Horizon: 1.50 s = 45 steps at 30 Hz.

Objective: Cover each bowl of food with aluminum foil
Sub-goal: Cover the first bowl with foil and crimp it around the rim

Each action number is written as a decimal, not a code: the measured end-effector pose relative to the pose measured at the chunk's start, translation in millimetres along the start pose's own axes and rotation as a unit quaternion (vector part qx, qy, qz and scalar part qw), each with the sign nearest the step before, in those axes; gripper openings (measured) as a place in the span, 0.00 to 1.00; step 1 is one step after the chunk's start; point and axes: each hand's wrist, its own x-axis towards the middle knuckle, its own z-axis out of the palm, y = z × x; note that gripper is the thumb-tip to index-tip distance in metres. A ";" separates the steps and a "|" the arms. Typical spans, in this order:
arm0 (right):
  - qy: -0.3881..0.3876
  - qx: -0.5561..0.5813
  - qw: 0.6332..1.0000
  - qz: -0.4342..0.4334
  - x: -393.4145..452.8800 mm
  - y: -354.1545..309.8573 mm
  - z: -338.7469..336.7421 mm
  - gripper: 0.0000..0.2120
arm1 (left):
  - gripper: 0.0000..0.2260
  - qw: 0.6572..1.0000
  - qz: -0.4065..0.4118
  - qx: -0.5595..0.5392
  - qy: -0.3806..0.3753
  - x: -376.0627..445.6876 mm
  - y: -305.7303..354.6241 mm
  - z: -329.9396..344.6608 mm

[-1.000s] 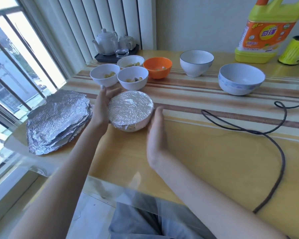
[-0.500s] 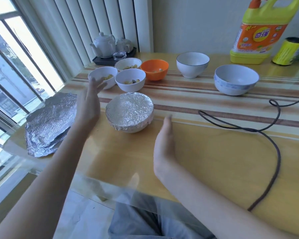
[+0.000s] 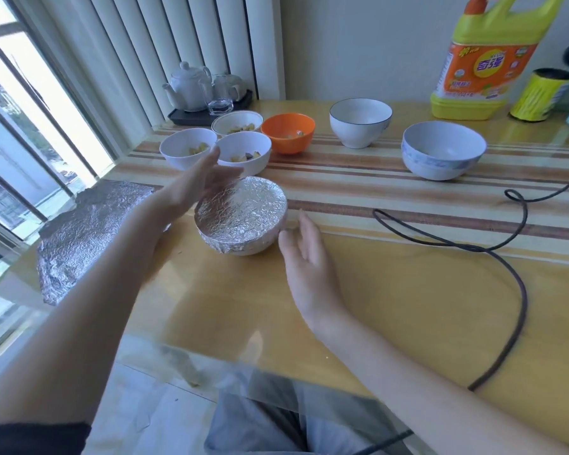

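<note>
One foil-covered bowl (image 3: 242, 214) sits on the bench (image 3: 391, 290) between both grips: left hand (image 3: 199, 185) open at its far-left rim, right hand (image 3: 304, 254) open just beside it. Beyond the left hand, four uncovered food bowls (image 3: 243, 154); left, one foil stack (image 3: 86, 234).

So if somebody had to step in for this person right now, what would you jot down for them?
Left hand: open, empty, at the covered bowl's far-left rim.
Right hand: open, empty, beside its right side.
Done: the near bowl is wrapped in foil.
Spare foil sheets lie stacked at the table's left edge.
Left: three white bowls with food and the orange bowl are uncovered. The two bowls further right are uncovered too; what they hold is hard to tell.
</note>
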 end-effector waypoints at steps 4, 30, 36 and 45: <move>-0.003 -0.193 0.975 -0.113 14.3 2.8 -24.8 0.09 | 0.39 0.974 0.034 0.206 -0.091 -0.5 8.2 -13.0; -0.081 -0.297 0.932 -0.194 52.0 -2.8 -28.0 0.23 | 0.50 0.862 -0.049 0.462 -0.202 11.2 31.2 15.3; -0.217 -0.327 0.917 -0.076 53.5 -8.3 -62.0 0.24 | 0.54 0.865 -0.060 0.441 -0.231 15.3 33.8 9.2; -0.116 -0.241 0.952 -0.152 56.3 -1.9 -53.8 0.17 | 0.63 0.867 -0.031 0.447 -0.219 9.0 32.5 -2.7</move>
